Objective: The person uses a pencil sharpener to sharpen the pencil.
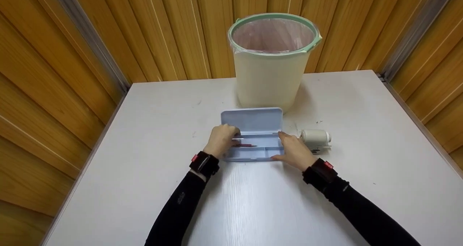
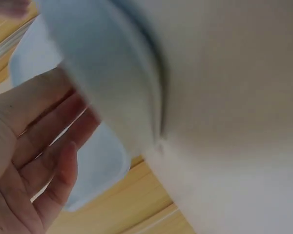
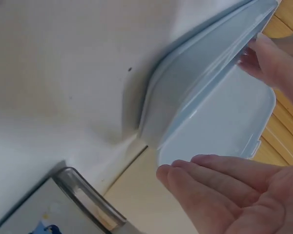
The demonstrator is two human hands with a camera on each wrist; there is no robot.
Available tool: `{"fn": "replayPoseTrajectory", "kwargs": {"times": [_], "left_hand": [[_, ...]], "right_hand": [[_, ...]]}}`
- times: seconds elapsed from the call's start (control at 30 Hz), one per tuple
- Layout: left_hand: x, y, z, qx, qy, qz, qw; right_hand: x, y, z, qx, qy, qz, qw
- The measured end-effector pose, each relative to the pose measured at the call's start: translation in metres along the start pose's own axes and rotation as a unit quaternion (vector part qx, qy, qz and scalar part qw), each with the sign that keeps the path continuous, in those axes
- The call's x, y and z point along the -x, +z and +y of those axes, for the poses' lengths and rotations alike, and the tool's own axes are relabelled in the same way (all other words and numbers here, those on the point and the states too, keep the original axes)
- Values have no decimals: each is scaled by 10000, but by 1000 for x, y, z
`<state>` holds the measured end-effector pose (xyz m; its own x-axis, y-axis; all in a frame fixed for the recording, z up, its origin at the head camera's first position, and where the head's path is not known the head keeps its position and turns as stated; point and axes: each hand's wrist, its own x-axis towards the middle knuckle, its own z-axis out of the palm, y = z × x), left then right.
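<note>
A light blue pencil case (image 1: 253, 153) lies on the table, its lid (image 1: 253, 120) raised at the back and its inside divided into compartments. My left hand (image 1: 221, 139) reaches into its left part, fingers bent around the left end of a red pencil (image 1: 247, 145). The pencil's tip points right; its other end is hidden by the hand. In the left wrist view the fingertips of the left hand (image 2: 44, 136) disappear behind the case wall (image 2: 102, 73). My right hand (image 1: 294, 152) is at the case's right end, thumb and index finger spread; its fingers look straight in the right wrist view.
A cream bin (image 1: 269, 79) with a green rim and clear liner stands right behind the case. To the right of my right hand lies a white rounded object (image 1: 314, 136) with a metal-edged part (image 3: 88, 200). Wood-patterned panels (image 1: 173, 32) enclose the white table (image 1: 144, 137).
</note>
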<state>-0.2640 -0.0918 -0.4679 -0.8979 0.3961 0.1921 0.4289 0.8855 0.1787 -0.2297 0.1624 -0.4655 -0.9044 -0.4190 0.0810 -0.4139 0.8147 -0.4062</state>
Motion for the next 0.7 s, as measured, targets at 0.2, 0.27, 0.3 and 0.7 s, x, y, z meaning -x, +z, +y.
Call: {"fn": "replayPoseTrajectory", "kwargs": {"times": [0.2, 0.27, 0.3, 0.7], "left_hand": [[21, -27, -17, 838, -715, -226, 9937], [29, -31, -19, 778, -1003, -497, 9907], [32, -31, -20, 743, -1105, -650, 9890], [40, -14, -29, 1243, -997, -1287, 9788]], "right_hand": [[-1, 3, 5, -448, 149, -28, 9989], [-1, 5, 7, -538, 211, -99, 9983], [-2, 5, 7, -566, 256, -137, 9980], [-9, 9, 0, -411, 544, -293, 9972]]}}
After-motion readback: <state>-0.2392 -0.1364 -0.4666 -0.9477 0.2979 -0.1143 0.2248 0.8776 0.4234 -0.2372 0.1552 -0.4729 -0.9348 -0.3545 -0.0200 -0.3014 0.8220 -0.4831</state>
